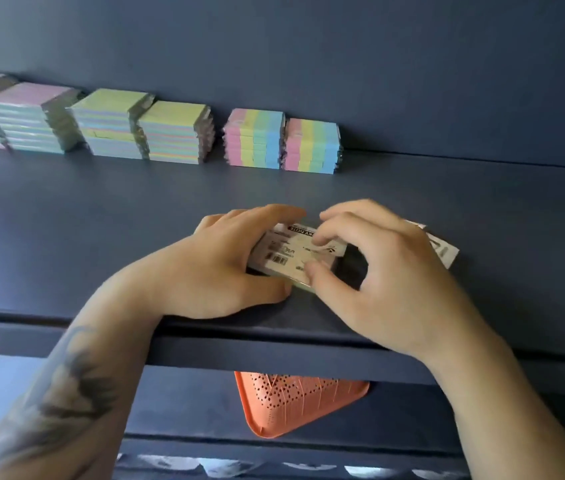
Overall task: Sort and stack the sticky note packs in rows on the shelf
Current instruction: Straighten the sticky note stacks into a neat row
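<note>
Because both the left hand (pixel 225 268) and the right hand (pixel 378 271) pinch one label-up, film-wrapped sticky note pack (pixel 295 252) near the front edge of the dark blue shelf (pixel 101 220), a loosened grip could drop it. Pushed carelessly back, it might topple the striped pastel stacks (pixel 281 143) along the wall

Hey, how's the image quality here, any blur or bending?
Head view: right hand fingers slightly motion-blurred; label on the held pack partly unreadable; left hand sharper; shelf edge bows from the wide lens; stacks soft but colours clear.
</note>
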A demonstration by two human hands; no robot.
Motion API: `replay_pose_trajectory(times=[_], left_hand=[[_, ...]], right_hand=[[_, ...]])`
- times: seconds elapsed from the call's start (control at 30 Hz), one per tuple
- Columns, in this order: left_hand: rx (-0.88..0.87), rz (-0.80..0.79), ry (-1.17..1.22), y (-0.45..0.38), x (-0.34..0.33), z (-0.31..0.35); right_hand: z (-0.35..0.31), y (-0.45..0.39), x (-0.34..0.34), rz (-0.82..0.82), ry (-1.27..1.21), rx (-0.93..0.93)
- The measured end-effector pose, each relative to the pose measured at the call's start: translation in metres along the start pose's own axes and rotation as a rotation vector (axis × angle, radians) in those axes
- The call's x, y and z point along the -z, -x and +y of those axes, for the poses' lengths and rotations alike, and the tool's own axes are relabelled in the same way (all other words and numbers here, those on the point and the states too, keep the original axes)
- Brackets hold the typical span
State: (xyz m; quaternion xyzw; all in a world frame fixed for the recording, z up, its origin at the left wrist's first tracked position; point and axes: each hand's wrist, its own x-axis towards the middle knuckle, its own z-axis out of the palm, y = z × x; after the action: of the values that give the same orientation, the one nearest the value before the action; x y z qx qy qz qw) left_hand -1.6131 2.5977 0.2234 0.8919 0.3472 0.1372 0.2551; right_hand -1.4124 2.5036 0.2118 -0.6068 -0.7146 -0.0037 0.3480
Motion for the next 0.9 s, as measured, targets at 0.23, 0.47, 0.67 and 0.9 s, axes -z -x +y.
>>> replay_pose_trajectory(times=[0.23,0.47,0.67,0.9], left_hand=[[-0.102,0.161,0.076,0.000,-0.014,-0.014],[-0.083,0.294,0.285,-0.001,-0.016,0.001],[-0.021,0.373,0.537,-0.001,-0.010,-0.006],[-0.036,0.460,0.801,0.003,-0.006,-0.003]], right_hand=[[0.005,-0.005,-0.007,-0.112,-0.052,-0.026],[0.009,-0.006,-0.003,0.031,-0.156,-0.069],[0.003,-0.009,0.000,0.085,-0.509,-0.159],[0.000,-0.011,0.003,0.095,-0.642,-0.188]])
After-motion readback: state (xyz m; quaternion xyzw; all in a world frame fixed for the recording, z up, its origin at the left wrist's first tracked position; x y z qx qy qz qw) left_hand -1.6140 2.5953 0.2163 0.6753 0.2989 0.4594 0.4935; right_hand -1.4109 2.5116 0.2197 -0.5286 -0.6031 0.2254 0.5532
